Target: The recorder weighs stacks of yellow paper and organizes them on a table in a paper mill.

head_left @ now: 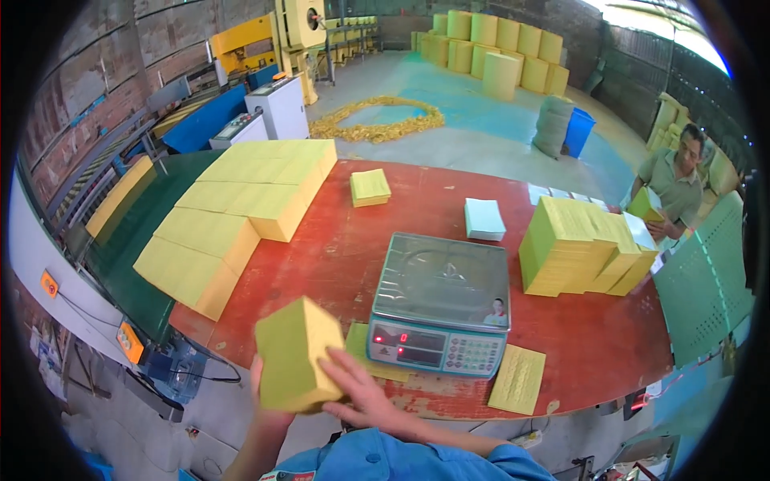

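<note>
Between my two hands a thick stack of yellow paper sheets [293,353] is held tilted, off the near edge of the red table. My left hand [274,418] grips it from the left and below, its fingers mostly hidden behind the stack. My right hand [365,393] presses its fingers along the right side. Just right of them stands a digital weighing scale [441,276] with a bare clear-covered plate and a lit red display. A thin yellow sheet pile [357,343] lies partly under the scale's left side, and a yellow embossed pad [517,381] lies at its right front.
On the red table [321,264], several yellow paper blocks [233,188] fill the left, beside a green belt [120,260]. Small yellow [370,187] and white [484,218] stacks lie farther back. Tall yellow stacks [577,248] stand right, near a co-worker [674,172] holding a yellow stack.
</note>
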A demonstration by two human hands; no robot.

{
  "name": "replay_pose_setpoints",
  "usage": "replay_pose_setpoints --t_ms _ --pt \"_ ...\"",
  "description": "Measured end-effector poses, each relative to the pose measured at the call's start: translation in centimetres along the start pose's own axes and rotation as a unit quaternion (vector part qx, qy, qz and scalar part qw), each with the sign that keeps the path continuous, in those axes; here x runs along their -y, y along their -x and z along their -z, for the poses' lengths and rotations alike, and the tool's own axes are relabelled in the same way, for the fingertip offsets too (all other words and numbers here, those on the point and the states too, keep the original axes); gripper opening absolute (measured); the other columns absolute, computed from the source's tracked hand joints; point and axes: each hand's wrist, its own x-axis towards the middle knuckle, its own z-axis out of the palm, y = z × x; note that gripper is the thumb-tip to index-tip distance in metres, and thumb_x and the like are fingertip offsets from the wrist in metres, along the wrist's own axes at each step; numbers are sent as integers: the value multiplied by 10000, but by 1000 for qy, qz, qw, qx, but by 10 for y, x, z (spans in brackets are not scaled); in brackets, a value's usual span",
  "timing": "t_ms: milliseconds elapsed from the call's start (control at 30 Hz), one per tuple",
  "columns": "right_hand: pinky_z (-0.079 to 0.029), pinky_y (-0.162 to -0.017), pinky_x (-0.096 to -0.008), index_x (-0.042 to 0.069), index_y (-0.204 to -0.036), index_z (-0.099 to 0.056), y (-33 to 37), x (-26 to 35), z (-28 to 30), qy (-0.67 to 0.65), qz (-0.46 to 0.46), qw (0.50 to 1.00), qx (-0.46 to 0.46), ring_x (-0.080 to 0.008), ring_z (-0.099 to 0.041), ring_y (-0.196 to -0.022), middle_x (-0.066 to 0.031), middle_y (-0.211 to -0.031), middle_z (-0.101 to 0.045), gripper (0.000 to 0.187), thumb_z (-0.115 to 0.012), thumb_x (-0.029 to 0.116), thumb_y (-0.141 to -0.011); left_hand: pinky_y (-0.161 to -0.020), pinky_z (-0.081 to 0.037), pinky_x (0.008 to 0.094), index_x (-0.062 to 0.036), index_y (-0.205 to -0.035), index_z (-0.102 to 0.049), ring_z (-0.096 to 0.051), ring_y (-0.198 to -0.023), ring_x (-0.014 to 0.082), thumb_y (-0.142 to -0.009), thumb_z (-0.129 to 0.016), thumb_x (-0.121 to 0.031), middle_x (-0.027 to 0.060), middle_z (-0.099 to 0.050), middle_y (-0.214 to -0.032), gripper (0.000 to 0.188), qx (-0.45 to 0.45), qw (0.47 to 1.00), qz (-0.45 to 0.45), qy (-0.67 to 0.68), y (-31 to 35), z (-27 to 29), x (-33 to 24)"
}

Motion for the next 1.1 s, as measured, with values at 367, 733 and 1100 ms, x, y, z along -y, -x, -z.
replay_pose_setpoints --t_ms 367,733,1100 --pt "-365 -1112 -498 128 -1452 -469 -40 -20 230 344 -73 916 -193 -464 -419 -1324 -227 -1460 -453 714 -753 234 -805 -1109 -380 546 -142 -1498 -391 -466 -1344 362 -978 -181 -673 155 -453 -1486 773 249 909 253 220 -126 -230 135" --pt "-422 -1047 -504 86 -1358 -550 -66 -17 200 490 -76 867 -49 -449 -443 -1303 -200 -1416 -497 638 -745 174 -757 -1000 -469 482 -95 -1434 -458 -561 -1219 317 -1016 -257 -620 148 -558 -1367 700 275 831 383 295 -93 -105 130" --pt "-284 -1131 -571 17 -1364 -513 -98 49 101 526 -111 827 -163 -456 -343 -1403 -200 -1453 -464 653 -712 115 -749 -1139 -320 493 -28 -1443 -447 -381 -1398 406 -865 -568 -663 275 -459 -1451 867 10 555 -182 -812 -410 45 -71"
